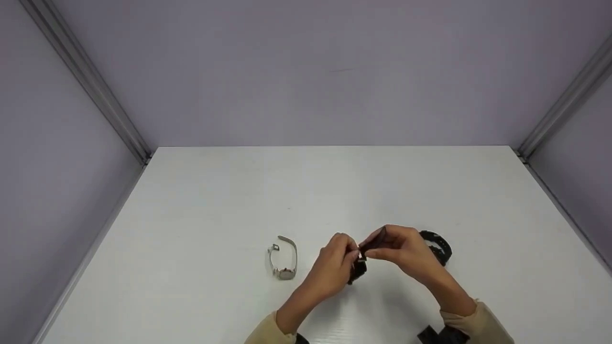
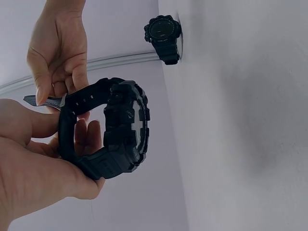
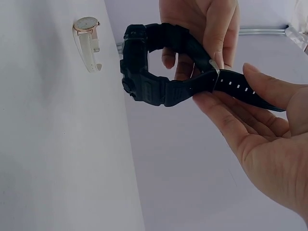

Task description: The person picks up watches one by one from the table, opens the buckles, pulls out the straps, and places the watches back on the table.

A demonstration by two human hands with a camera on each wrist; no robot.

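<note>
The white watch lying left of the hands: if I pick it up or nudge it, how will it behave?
The white watch has a thin strap, so it probably weighs little and slides easily on the smooth table. It rests on its side with the strap holding an open curve, so it looks springy rather than limp. Its round case seems the heaviest part; lifted by the strap, it would likely swing.

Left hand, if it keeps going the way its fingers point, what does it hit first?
Likely the right hand: the left hand points up and right at it, both gripping the black watch between them. Beyond lies another black watch; depth unclear.
</note>
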